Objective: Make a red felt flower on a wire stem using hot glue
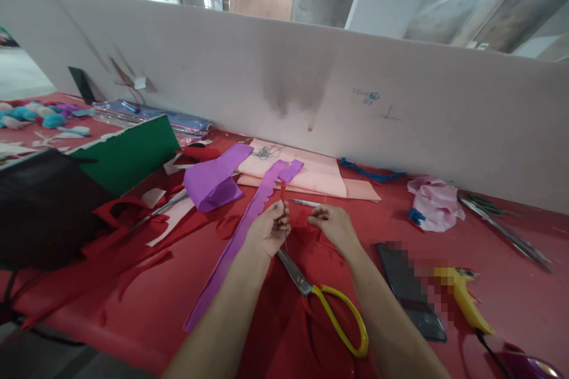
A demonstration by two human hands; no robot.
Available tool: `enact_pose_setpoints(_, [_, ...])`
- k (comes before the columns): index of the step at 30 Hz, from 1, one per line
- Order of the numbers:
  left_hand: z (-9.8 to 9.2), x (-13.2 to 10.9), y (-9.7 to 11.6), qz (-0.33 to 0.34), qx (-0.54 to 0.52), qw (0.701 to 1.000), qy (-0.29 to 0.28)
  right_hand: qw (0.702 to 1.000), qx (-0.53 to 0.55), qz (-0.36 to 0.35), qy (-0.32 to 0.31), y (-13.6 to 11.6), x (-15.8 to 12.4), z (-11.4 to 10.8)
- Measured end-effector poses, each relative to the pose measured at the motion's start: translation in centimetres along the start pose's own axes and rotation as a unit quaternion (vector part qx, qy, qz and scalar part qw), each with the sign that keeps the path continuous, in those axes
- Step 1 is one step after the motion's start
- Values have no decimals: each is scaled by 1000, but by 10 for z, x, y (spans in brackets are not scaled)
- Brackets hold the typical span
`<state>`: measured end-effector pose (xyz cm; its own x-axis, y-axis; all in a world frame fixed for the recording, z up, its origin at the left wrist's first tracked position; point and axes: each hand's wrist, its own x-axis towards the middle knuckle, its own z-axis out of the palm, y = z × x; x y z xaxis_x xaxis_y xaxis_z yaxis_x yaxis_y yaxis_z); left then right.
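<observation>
My left hand (270, 230) is closed in a pinch around a thin wire stem (285, 241). A small red piece (283, 191) sticks up at the top of the stem. To its right, my right hand (332, 226) has thumb and fingers pressed together; what they hold, if anything, I cannot make out. Scissors (306, 287) with yellow handles lie between my forearms, blades pointing toward my left hand. A scalloped purple strip (240, 243) runs beside and under my left hand. Beyond my hands lies a pen (306, 203).
Peach sheets (311, 169) and a folded purple strip (217, 180) lie at the back. A green board (128, 154) and black bag (48, 207) stand left. A phone (409, 290), yellow glue gun (466, 302) and crumpled pink material (435, 204) lie right. A white partition (222, 83) closes the far side.
</observation>
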<state>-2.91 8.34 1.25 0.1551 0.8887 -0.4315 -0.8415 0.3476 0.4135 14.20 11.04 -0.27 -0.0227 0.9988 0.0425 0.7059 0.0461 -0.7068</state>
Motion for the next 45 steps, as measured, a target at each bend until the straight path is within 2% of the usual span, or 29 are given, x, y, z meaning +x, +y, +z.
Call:
enact_pose_setpoints(5, [-6,-1,19,91,-120,988,-12,998,-15,-27,-53,5,5,1])
enact_pose_setpoints(8, [-8,-1,28,108,-150,982,-28,995,-57,-32,-72,7,7,1])
enact_pose_setpoints(13, [-8,-1,29,96,-150,983,-34,990,-136,-38,-23,5,6,0])
enact_pose_setpoints(16, [-6,-1,23,82,-101,991,-20,982,-173,-61,-33,2,-1,2])
enact_pose_setpoints(19, [-4,-1,11,23,-6,1000,-18,976,-199,-74,-57,1,-10,7])
enact_pose_setpoints(23, [-1,-2,-3,-37,50,997,-34,969,-224,-76,-70,-1,-14,11])
enact_pose_setpoints(30, [-3,3,-5,-45,76,996,-20,959,-246,-89,-109,-11,-5,5])
enact_pose_setpoints(37, [-7,7,-8,-61,102,993,-5,961,-240,-98,-95,-9,-2,6])
enact_pose_setpoints(45, [-5,5,-9,-57,137,989,-2,970,-187,-115,-102,-7,-4,3])
